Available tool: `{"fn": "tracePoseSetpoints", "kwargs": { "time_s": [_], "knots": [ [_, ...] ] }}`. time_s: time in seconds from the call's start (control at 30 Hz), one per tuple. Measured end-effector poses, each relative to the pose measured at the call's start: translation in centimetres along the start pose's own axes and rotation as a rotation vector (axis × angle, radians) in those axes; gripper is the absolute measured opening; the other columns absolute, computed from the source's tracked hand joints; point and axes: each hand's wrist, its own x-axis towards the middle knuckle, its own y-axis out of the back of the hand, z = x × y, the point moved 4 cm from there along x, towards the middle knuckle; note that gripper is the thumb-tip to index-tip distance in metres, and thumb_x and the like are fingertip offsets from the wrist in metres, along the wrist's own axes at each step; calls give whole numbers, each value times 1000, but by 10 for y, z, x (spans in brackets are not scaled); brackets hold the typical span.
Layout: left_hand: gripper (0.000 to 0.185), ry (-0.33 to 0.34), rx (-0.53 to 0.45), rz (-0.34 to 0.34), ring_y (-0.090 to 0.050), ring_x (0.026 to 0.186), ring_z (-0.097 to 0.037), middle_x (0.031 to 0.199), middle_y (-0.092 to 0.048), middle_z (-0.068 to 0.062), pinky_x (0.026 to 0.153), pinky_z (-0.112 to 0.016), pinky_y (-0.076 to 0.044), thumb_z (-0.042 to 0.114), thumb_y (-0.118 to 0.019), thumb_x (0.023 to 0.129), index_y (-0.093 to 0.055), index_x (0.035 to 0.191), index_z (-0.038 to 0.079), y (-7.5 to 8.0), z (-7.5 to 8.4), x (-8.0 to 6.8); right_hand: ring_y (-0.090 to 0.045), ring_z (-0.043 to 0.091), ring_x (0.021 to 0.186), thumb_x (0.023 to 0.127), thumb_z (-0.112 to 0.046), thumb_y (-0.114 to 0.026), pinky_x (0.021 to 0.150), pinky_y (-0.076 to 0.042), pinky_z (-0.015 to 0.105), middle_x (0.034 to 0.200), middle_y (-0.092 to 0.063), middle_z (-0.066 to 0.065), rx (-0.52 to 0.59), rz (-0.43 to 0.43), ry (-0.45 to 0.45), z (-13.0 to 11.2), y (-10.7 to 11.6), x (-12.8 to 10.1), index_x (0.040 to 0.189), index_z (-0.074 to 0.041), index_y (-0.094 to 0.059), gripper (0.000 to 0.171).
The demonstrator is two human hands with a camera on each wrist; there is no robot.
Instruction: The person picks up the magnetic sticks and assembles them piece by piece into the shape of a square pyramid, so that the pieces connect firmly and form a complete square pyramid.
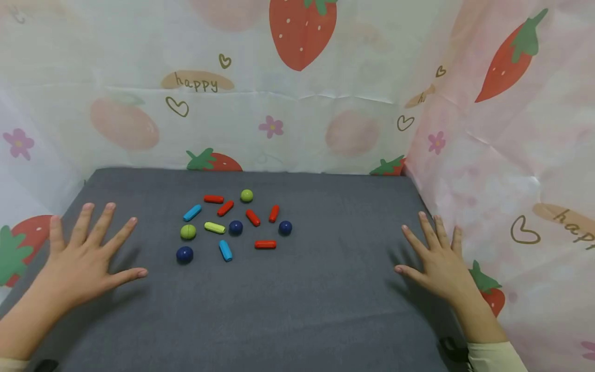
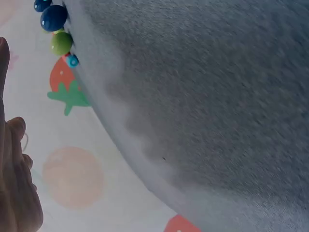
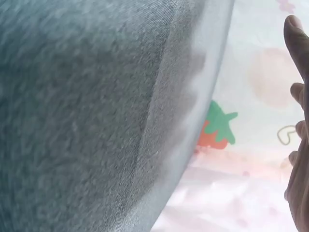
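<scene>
My left hand [image 1: 85, 263] is spread over the left side of the grey cloth, palm down, holding nothing. Over on the right side, my right hand [image 1: 439, 266] also has its fingers spread and holds nothing. Between them, nearer the left hand, lies a loose group of small beads. Several are red sticks [image 1: 265, 244]; two are blue sticks [image 1: 225, 250] and one is a yellow-green stick [image 1: 215, 228]. Among them sit three dark blue balls [image 1: 184, 254] and two green balls [image 1: 188, 232]. In the left wrist view, a dark blue ball [image 2: 53, 18] and a green ball [image 2: 62, 43] show at the upper left.
The grey cloth [image 1: 297, 310] covers the table. A strawberry-printed curtain [image 1: 297, 103] hangs behind it and along the right side [image 1: 534, 170]. Dark bands [image 1: 453, 350] sit at the wrists near the pale sleeves [image 1: 495, 356].
</scene>
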Motion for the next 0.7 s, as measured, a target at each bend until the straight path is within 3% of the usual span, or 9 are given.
{"fn": "tracePoseSetpoints", "kwargs": {
  "time_s": [0.3, 0.7],
  "knots": [
    [117, -60, -32, 41, 28, 153, -36, 171, 15, -13, 111, -68, 26, 82, -64, 78, -6, 166, 30, 4, 13, 9, 7, 39, 158, 85, -68, -70, 116, 4, 75, 173, 1, 10, 46, 33, 5, -7, 1, 9, 163, -28, -28, 98],
    [116, -102, -64, 74, 21, 156, -37, 172, 2, -17, 114, -67, 23, 81, -65, 78, -14, 166, 26, 11, 37, 28, 6, 39, 158, 88, -66, -68, 116, 2, 75, 173, 0, 9, 119, 52, 11, -16, 2, 25, 164, -28, -26, 95]
  ]
}}
